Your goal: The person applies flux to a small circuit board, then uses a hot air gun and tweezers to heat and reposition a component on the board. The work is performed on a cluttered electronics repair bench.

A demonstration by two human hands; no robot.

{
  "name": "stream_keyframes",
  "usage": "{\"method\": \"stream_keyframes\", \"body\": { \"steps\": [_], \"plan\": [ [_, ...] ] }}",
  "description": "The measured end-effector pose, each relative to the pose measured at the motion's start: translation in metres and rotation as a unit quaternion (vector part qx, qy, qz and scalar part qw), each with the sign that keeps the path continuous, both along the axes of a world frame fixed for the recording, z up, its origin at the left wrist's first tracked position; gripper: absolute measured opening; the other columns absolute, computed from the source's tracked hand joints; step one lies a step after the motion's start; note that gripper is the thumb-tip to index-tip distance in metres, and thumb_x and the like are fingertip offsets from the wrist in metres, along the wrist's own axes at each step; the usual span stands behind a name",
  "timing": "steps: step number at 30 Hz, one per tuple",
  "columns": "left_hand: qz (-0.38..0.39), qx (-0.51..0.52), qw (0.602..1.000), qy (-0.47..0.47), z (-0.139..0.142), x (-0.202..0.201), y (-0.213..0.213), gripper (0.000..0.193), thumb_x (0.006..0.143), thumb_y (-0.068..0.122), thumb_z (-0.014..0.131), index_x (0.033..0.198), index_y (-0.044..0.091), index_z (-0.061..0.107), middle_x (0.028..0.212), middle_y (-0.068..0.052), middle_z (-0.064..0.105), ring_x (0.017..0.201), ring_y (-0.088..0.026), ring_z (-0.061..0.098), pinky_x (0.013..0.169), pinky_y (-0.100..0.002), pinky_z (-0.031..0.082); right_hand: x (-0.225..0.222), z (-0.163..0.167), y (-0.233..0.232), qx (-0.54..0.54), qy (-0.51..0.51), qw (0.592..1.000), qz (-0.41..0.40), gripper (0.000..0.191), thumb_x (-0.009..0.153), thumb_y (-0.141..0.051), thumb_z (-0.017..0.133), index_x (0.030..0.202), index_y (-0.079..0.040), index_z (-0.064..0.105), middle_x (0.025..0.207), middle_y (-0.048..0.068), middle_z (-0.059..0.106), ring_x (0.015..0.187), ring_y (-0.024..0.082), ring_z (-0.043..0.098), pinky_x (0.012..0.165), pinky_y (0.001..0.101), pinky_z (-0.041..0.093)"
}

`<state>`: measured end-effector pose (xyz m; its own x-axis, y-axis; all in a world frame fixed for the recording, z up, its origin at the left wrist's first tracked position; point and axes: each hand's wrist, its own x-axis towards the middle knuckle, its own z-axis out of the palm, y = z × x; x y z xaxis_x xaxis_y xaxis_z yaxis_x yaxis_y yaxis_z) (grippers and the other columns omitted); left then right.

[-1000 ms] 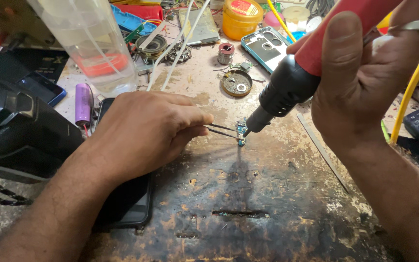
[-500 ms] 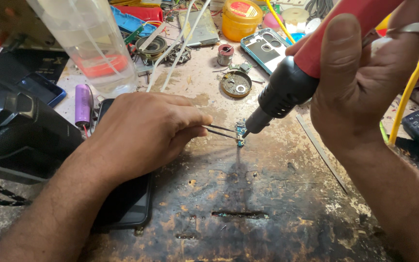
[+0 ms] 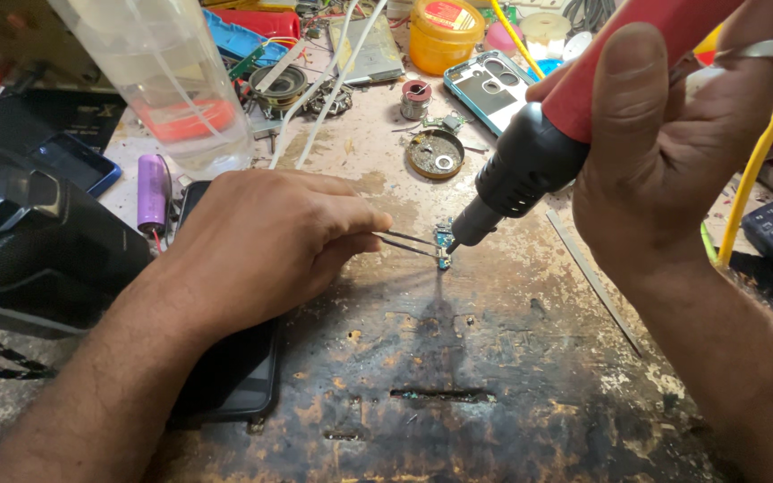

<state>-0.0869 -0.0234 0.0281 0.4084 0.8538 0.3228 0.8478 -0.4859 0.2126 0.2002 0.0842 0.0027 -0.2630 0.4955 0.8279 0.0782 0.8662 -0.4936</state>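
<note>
Nothing has shifted: left hand (image 3: pixel 266 241) pinches tweezers (image 3: pixel 409 241) on small circuit board (image 3: pixel 443 243), right hand (image 3: pixel 673 152) grips hot-air tool (image 3: pixel 539 161), nozzle at board.

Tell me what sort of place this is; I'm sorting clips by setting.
Probably a phone repair bench: the right hand aims a hot-air tool at a small circuit board held in tweezers, with a phone frame nearby.

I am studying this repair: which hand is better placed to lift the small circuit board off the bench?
Probably the left hand: its tweezers already reach the small circuit board. The right hand is fully occupied gripping the red and black hot-air tool.
</note>
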Motion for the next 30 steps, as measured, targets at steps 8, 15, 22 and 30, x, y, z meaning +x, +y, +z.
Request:
{"method": "stream_keyframes", "body": {
  "steps": [8, 15, 22, 30],
  "plan": [
    [-0.013, 0.02, 1.0, -0.018, -0.0008, -0.0009, 0.0, 0.016, 0.086, 0.028, 0.071, 0.095, 0.018, 0.079, 0.085, -0.001, 0.076, 0.075, -0.03, 0.071, 0.058, -0.046, 0.051, 0.0025, -0.0034, 0.006, 0.003, 0.011, 1.0, 0.003, 0.045, 0.126, -0.033, 0.057, 0.156, -0.011, 0.032, 0.105, 0.007, 0.059, 0.085, 0.016, 0.067, 0.079, 0.0279, 0.058],
    [-0.017, 0.029, 0.999, -0.015, -0.0013, -0.0018, -0.0002, 0.013, 0.085, 0.025, 0.071, 0.094, 0.017, 0.078, 0.086, -0.002, 0.076, 0.079, -0.03, 0.071, 0.061, -0.046, 0.052, -0.0004, -0.0026, 0.005, 0.016, 0.006, 1.0, -0.002, 0.042, 0.124, -0.032, 0.056, 0.153, -0.01, 0.035, 0.104, 0.006, 0.059, 0.084, 0.014, 0.065, 0.078, 0.026, 0.056],
    [-0.006, 0.03, 0.999, -0.014, -0.0023, -0.0003, 0.0011, 0.015, 0.086, 0.028, 0.072, 0.095, 0.018, 0.078, 0.088, -0.001, 0.076, 0.08, -0.029, 0.071, 0.062, -0.045, 0.053, -0.0013, -0.0018, 0.0058, 0.016, 0.002, 1.0, 0.004, 0.044, 0.126, -0.033, 0.058, 0.156, -0.011, 0.035, 0.102, 0.005, 0.058, 0.082, 0.013, 0.063, 0.077, 0.0256, 0.055],
    [-0.005, 0.021, 1.0, -0.013, -0.0006, 0.0005, 0.0, 0.015, 0.085, 0.027, 0.072, 0.094, 0.017, 0.078, 0.086, -0.002, 0.076, 0.08, -0.03, 0.071, 0.061, -0.046, 0.052, -0.0001, -0.0063, 0.0076, 0.004, 0.01, 1.0, 0.007, 0.047, 0.128, -0.031, 0.06, 0.16, -0.012, 0.031, 0.103, 0.006, 0.057, 0.08, 0.013, 0.058, 0.074, 0.0257, 0.052]
  ]
}}
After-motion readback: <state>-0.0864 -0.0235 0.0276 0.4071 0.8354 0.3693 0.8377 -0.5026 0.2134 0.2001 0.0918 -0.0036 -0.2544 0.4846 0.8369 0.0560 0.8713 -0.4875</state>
